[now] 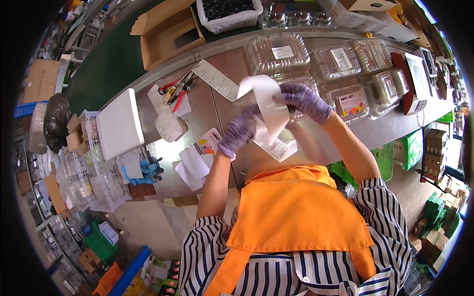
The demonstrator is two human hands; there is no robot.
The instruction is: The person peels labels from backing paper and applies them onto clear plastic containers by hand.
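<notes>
A curling strip of white label paper (273,111) hangs between my hands above the metal table. My left hand (240,129), in a purple striped knit glove, is closed on the strip's left side. The right hand (306,102), gloved alike, pinches its upper right edge. Below them a printed label strip (277,149) lies near the table's front edge. Another long printed strip (216,80) stretches out behind my left hand. Clear plastic clamshell boxes (278,53) stand beyond my right hand; one carries a colourful "SWEET GIFT" label (352,103).
Red-handled pliers (181,96) and scissors lie left on more label strips. A white foam lid (121,124), blue gloves (145,171) and white paper pieces (193,165) are nearer. Behind are an open cardboard box (170,37) and a white basket of dark fruit (229,22).
</notes>
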